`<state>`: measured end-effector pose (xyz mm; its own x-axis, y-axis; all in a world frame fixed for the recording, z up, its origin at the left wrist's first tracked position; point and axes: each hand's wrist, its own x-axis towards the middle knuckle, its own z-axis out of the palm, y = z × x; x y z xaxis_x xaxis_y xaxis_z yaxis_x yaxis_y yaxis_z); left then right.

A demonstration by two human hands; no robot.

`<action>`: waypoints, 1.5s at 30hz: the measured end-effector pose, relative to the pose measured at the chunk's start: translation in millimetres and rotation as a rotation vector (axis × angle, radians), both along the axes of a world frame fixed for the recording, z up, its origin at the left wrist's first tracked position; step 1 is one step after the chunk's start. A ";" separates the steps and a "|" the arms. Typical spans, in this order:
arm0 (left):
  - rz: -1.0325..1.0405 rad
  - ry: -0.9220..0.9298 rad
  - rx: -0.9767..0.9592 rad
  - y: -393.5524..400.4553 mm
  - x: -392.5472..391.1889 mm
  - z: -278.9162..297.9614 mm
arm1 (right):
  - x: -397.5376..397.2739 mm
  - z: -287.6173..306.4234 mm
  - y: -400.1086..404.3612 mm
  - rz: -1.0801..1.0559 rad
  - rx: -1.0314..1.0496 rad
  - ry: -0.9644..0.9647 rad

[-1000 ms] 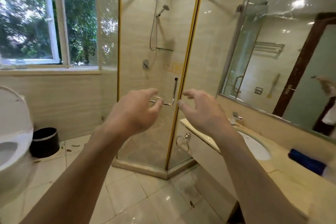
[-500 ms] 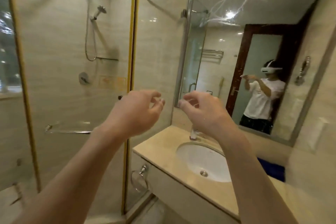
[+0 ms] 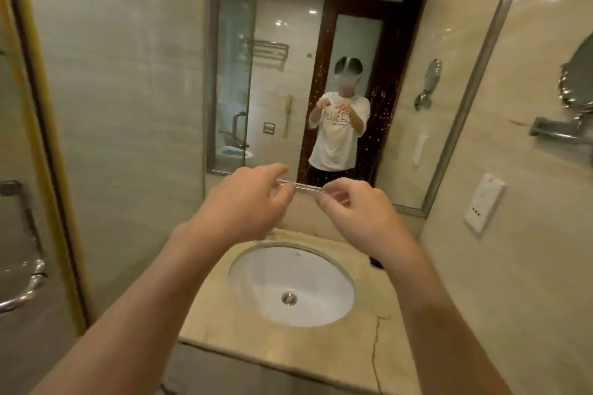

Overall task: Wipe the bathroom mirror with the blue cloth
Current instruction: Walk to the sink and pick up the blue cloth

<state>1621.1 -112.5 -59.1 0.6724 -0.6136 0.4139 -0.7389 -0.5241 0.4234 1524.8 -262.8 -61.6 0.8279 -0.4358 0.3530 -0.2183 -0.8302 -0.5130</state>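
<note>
We hold both hands up at the centre of the frame, over the white sink (image 3: pixel 290 285). Our left hand (image 3: pixel 247 202) and right hand (image 3: pixel 356 215) have loosely curled fingers and grasp nothing. The mirror (image 3: pixel 288 26) fills the upper middle, speckled with spots, reflecting us. Only a sliver of the blue cloth (image 3: pixel 376 262) shows, lying on the beige counter (image 3: pixel 378 346) just right of the sink, mostly hidden behind our right forearm.

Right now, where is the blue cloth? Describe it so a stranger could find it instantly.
Start at the white oval sink set in the beige countertop. Just behind the right forearm, a sliver of the blue cloth shows on that countertop. It is the only dark blue thing there.
</note>
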 end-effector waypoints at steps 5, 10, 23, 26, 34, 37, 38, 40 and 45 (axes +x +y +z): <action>-0.159 0.102 0.004 -51.6 74.5 -14.9 | 49.7 -20.9 -32.8 -0.172 0.065 0.031; -0.286 0.170 0.112 -104.1 114.5 -49.7 | 75.7 -51.9 -67.9 -0.316 0.079 0.106; -0.475 0.386 0.214 -257.3 152.7 -143.0 | 84.2 -153.8 -194.0 -0.615 0.326 0.223; -0.463 0.436 0.238 -303.8 157.6 -165.1 | 87.1 -176.8 -240.1 -0.683 0.372 0.220; -0.359 0.783 0.280 -451.9 171.3 -248.2 | 117.0 -260.5 -386.0 -0.806 0.850 0.098; -0.284 0.968 0.239 -501.0 179.7 -276.6 | 134.1 -286.4 -436.2 -0.880 1.102 -0.020; -0.243 1.032 0.220 -514.2 182.0 -288.0 | 139.6 -295.9 -449.7 -0.919 1.197 -0.083; -0.160 1.172 0.191 -536.3 184.7 -311.0 | 149.2 -317.0 -473.0 -1.004 1.364 -0.212; 0.019 1.442 0.044 -579.9 183.7 -358.9 | 161.4 -370.7 -519.5 -1.051 1.585 -0.458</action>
